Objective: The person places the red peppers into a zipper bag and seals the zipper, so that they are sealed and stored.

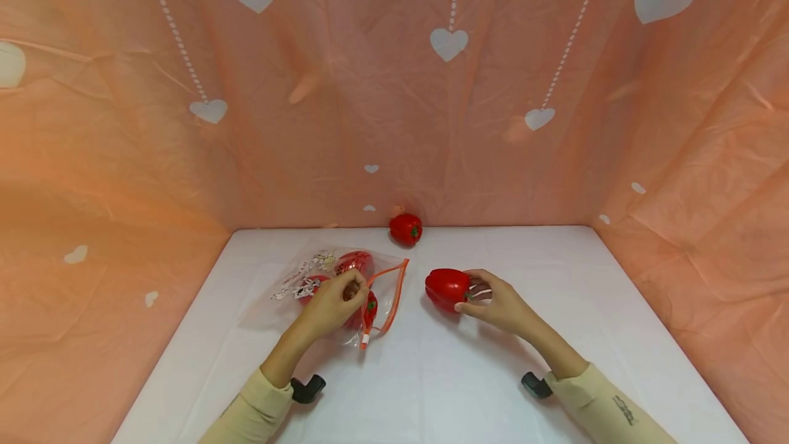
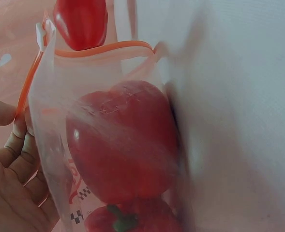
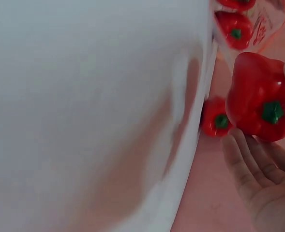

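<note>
Left hand (image 1: pixel 335 305) pinches bag (image 1: pixel 285 300) — right (image 1: pixel 502 303) holds 1 pepper (image 1: pixel 446 288).

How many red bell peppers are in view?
5: one pepper in the right hand, another at the back of the table, and three in the clear bag: a far one, a left one, and one near its opening. The left hand may hide more.

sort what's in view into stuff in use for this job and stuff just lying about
Apparently in use:
clear bag, edge pinched by left grip
peppers inside it
red pepper in right grip

Lying about:
back pepper, untouched, though it may belong
heart-print backdrop
</note>
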The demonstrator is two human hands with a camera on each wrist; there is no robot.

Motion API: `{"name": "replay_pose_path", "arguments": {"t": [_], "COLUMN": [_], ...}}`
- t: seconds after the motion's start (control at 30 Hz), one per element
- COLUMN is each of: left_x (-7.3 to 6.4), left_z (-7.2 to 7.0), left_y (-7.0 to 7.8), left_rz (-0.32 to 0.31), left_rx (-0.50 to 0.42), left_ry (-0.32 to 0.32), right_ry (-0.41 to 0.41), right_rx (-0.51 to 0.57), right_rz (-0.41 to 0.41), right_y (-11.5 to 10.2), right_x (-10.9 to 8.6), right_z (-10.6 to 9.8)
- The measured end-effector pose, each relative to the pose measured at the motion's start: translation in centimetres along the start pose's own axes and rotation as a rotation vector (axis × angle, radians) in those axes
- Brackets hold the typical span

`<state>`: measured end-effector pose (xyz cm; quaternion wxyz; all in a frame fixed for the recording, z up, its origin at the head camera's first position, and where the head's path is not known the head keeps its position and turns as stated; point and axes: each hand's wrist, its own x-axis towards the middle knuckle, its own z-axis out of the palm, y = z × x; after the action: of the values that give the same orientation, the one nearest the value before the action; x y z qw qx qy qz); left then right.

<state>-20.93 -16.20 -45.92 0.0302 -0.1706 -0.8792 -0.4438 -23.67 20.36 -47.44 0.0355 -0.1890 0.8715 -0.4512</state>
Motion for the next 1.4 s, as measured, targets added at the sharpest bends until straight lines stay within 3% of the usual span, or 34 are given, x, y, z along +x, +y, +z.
{"name": "replay_pose_path", "arguments": {"t": [0.23, 0.9, 1.4], "left_x": [0.1, 0.0, -0.1], "left_z": [0.0, -0.1, -0.2], "left_y": [-0.2, -0.2, -0.1], "left_rz": [0.012, -0.007, 0.006], "left_rx": [-0.005, -0.008, -0.007], "left_ry": [0.000, -0.010, -0.003], "right_ry": [-0.085, -0.216, -0.236], "right_rx": [0.060, 0.138, 0.148], "right_rz": [0.005, -0.045, -0.066], "right_y": [-1.4, -3.0, -3.8], "right_x": [0.1, 0.7, 1.2], "right_z": [1.5, 5.7, 6.8]}}
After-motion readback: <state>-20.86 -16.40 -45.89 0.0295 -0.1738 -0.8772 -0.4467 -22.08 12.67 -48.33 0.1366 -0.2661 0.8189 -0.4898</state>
